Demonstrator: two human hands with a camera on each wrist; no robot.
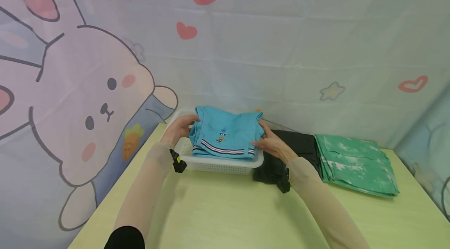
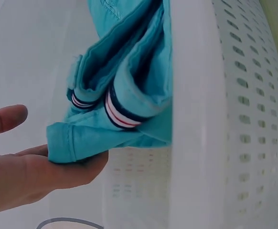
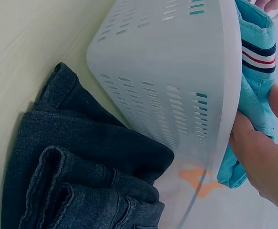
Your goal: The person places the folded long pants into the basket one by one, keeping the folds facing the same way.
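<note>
nearest: my pale sleeves [image 1: 138,190], over the yellow-green tabletop [image 1: 218,210]. past them, the white perforated basket [image 1: 219,167], one long wall toward me. folded turquoise shorts [image 1: 233,133] lie across its mouth, striped hem on my side, partly below the rim. left hand [image 1: 181,128] loose: fingers under a side fold, one digit standing clear of the cloth, no pinch. right hand [image 1: 275,145] pinches the opposite side, thumb above, fingers beneath.

risks, as i judge them: the uneven hold could let the left folds slip open, since nothing clamps them from above; a cuff could snag on the rim if that side drops first. folded dark denim [image 1: 300,143] sits just beside the basket, close to my right wrist; a careless pull back might drag it askew. beyond, rightward, the folded green tie-dye garment [image 1: 358,167]; behind everything, the rabbit-print backdrop [image 1: 246,57]
</note>
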